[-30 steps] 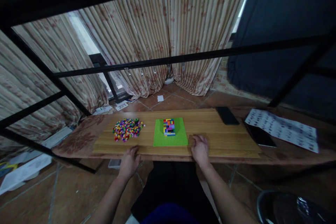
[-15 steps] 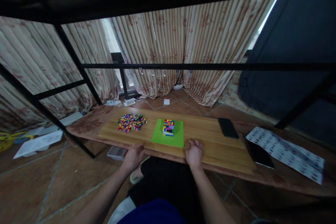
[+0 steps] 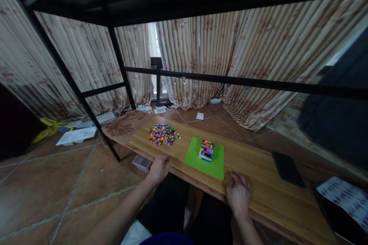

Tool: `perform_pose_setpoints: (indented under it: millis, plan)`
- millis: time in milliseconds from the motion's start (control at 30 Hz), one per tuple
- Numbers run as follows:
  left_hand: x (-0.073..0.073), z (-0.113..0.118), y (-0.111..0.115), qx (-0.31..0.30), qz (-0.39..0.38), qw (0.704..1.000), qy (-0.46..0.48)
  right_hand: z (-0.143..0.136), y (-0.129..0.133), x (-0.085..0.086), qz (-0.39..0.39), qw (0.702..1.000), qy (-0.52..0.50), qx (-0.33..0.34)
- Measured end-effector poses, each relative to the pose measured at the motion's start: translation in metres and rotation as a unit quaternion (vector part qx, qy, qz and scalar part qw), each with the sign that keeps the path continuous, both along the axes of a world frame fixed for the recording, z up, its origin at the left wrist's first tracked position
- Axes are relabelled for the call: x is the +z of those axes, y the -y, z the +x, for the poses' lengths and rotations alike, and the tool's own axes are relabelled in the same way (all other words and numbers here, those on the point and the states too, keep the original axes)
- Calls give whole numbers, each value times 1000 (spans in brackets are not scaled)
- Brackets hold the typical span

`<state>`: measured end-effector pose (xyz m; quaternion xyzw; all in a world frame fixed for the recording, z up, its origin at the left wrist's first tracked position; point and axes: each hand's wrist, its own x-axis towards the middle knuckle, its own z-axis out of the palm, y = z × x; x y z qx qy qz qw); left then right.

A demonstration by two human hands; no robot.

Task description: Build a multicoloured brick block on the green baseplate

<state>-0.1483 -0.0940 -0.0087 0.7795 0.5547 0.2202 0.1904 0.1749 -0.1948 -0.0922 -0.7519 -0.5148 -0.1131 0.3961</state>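
Observation:
On the front edge of the wooden board (image 3: 247, 164) rests my left hand (image 3: 160, 169), its fingers loosely bent and no object visible in them. My right hand (image 3: 238, 190) lies on the board just right of a green baseplate (image 3: 191, 159), fingers slightly bent and apart, holding nothing. A block (image 3: 206, 151) built from multicoloured bricks stands on the baseplate, touched by neither hand. Farther back and to the left, beyond my left hand, loose small bricks lie in a pile (image 3: 164, 134).
A dark phone-like slab (image 3: 288, 169) lies toward the board's right end. Beyond it, a printed sheet (image 3: 346, 199) partly covers a dark flat device. Under the front edge at left is a clear plastic box (image 3: 142, 163). A black metal bar (image 3: 201, 76) crosses behind the table.
The view has swung to the left, so the table and everything on it appear farther right and more slanted. Both hands stay at the board's front edge; the bricks look unmoved.

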Motion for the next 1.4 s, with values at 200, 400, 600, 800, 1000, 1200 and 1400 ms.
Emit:
perform_pose_setpoints:
  millis: [200,400,600,800,1000,1200,1400]
  plan:
    - [-10,-19,-38,17,33,999,-6,12,7,-5,-20,999,-40,4]
    - [-27,-39,-78,17,47,999,-8,6,25,11,-67,994,-74,-42]
    - [-37,-60,-106,-26,108,994,18,-83,-11,55,12,987,-49,153]
    - [-40,-68,-131,-25,113,993,9,-164,-104,63,-75,950,-134,271]
    - [-45,-67,-136,-11,120,993,8,-194,-170,52,-130,950,-91,270]
    - [-47,-67,-135,-9,143,989,22,-204,-186,43,-134,960,-12,245]
    - [-50,-67,-136,-13,137,990,38,-188,-178,37,-123,968,-39,216]
